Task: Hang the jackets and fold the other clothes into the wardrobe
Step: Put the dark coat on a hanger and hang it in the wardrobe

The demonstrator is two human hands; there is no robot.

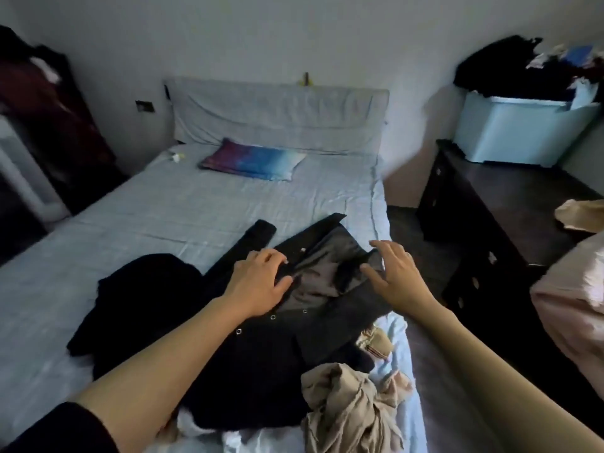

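Black jacket [261, 354] lies collar away (front open); left hand [258, 282] fingers [276, 256] pinch it, right hand [397, 279] splayed.

Bed [196, 210] with jacket [268, 354], clothes [346, 403], pillow [255, 161]

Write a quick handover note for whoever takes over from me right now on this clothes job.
Left hand: on the snap edge of the black jacket, fingers bent; grip unclear.
Right hand: open, fingers spread over the jacket's other front.
The jacket lies open, lining up, on the bed; a second dark garment lies beside it and a beige garment at the near edge.
Done: nothing hung or folded in view.
Left: hang the jacket, fold the rest.
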